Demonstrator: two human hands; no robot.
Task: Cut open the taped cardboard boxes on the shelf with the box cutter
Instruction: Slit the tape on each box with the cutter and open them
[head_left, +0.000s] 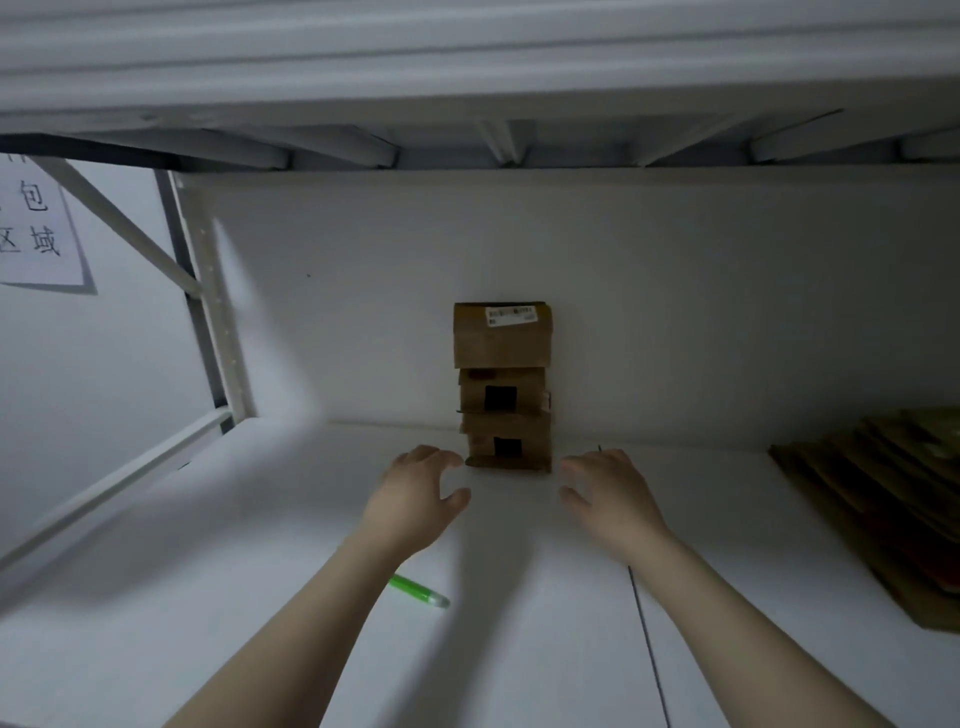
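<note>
A stack of flattened cardboard (883, 499) lies along the right edge of the white surface (208, 597), reaching toward its back right corner. A dark seam (647, 649) runs front to back, right of the middle. Beyond the left edge stand a white upright (208, 291) and a diagonal brace (119, 223). Behind them a paper sign (39, 228) with printed characters hangs on the wall (78, 364). White beams (498, 140) run overhead.

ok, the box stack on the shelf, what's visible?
Three brown cardboard boxes stacked upright on the white shelf, against its back wall. Top one is widest, with a white label; lower two each show a black patch. The left hand and right hand flank the bottom box, not gripping it.
</note>
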